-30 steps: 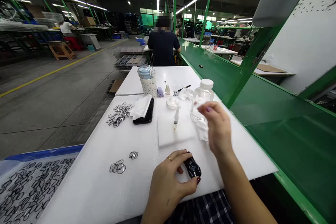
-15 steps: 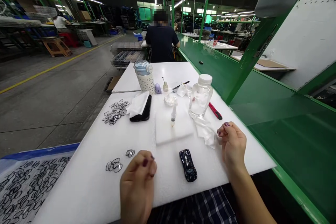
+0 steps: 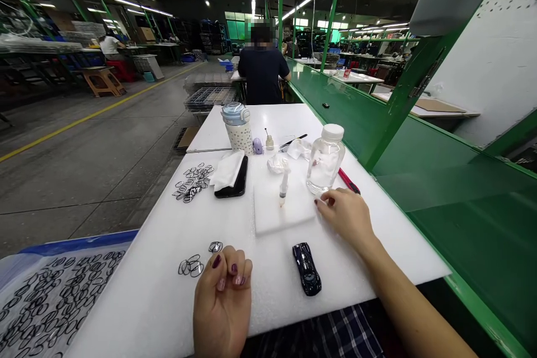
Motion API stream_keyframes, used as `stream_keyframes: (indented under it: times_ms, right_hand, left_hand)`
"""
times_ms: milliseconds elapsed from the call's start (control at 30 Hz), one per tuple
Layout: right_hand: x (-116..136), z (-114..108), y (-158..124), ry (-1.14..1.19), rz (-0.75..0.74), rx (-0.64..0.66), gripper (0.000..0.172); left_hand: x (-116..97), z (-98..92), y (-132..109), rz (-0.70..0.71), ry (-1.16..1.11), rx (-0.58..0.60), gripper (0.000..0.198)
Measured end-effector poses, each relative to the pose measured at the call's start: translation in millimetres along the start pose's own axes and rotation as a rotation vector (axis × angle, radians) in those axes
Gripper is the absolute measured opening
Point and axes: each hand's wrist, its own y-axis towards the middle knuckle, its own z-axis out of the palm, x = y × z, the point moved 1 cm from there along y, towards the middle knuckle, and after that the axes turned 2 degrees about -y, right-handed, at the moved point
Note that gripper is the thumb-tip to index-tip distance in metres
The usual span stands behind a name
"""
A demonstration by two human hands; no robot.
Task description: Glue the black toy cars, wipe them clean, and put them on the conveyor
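My right hand (image 3: 346, 215) is closed in a pinch beside the clear bottle (image 3: 325, 165). A bit of white tissue (image 3: 321, 194) shows at its fingertips; the rest is hidden by the hand. My left hand (image 3: 224, 296) is palm up above the near table, fingers curled in towards the thumb, with nothing visible in them. Between the hands, a glossy black toy car (image 3: 307, 269) lies on the white table. Behind it is a white foam pad (image 3: 268, 215) with a small syringe (image 3: 284, 185) on it. Thin black rings (image 3: 191, 266) lie left of my left hand.
A dotted tumbler (image 3: 237, 128), a phone (image 3: 241, 182) under a tissue, a crumpled tissue (image 3: 278, 164) and a red cutter (image 3: 349, 181) stand or lie further back. More rings (image 3: 193, 182) are at left. A green conveyor (image 3: 453, 190) runs along the right. A person (image 3: 262, 72) sits ahead.
My right hand has moved left and forward onto the tissue beside the bottle, which has been gathered up under it. My left hand has turned more palm up. The view has shifted slightly.
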Motion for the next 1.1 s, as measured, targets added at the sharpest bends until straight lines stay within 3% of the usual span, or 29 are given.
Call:
stream_keyframes:
  times_ms: [133, 200, 267, 367, 433, 500, 567, 633, 700, 800, 967, 1033, 1100]
  right_hand:
    - [-8.4, 4.4, -5.2, -0.009, -0.023, -0.01, 0.007]
    - [-13.1, -0.7, -8.3, 0.044, 0.018, -0.018, 0.012]
    - [-18.3, -6.1, -11.1, 0.098, 0.086, -0.036, 0.016]
    - [-23.5, -11.4, -14.2, 0.128, 0.158, -0.093, 0.022]
    - [-24.8, -13.7, -15.5, 0.145, 0.201, -0.127, 0.028]
    - [-26.4, -16.1, -16.0, 0.225, 0.275, -0.161, 0.031]
    - [-29.6, -18.7, -15.6, 0.357, 0.358, -0.198, 0.028]
    - [-34.2, -20.9, -14.7, 0.474, 0.403, -0.219, 0.018]
    - [-38.5, -22.1, -14.2, 0.536, 0.417, -0.217, 0.012]
    - [-41.0, -22.3, -15.2, 0.562, 0.42, -0.231, 0.013]
    - [-36.6, -20.3, -17.0, 0.532, 0.385, -0.212, 0.037]
    - [-36.0, -19.9, -15.3, 0.518, 0.318, -0.216, 0.037]
    - [-37.5, -21.1, -12.4, 0.527, 0.247, -0.332, 0.031]
  left_hand:
    - [0.4, -0.3, -0.1, 0.019, 0.041, 0.039, 0.039]
    - [2.3, 0.1, -2.8, 0.081, 0.165, 0.087, 0.038]
    - [5.8, 2.7, -8.5, 0.153, 0.413, 0.215, 0.032]
    - [11.9, 9.4, -19.0, 0.193, 0.907, 0.496, 0.016]
    - [10.1, 11.6, -22.1, 0.214, 1.156, 0.603, 0.013]
    - [-1.3, 8.2, -19.2, 0.277, 1.321, 0.557, 0.014]
    - [-21.9, -1.5, -11.2, 0.377, 1.472, 0.351, 0.015]
    - [-46.4, -15.1, -1.9, 0.507, 1.644, 0.066, 0.013]
    - [-66.4, -28.1, 6.3, 0.569, 1.782, -0.061, 0.017]
    - [-81.1, -42.0, 14.1, 0.601, 1.897, -0.093, 0.02]
    - [-80.1, -46.8, 13.1, 0.665, 1.856, -0.082, 0.02]
    - [-77.7, -42.7, 9.5, 0.661, 1.815, -0.04, 0.018]
    - [-73.7, -36.6, 6.5, 0.576, 1.76, 0.08, 0.017]
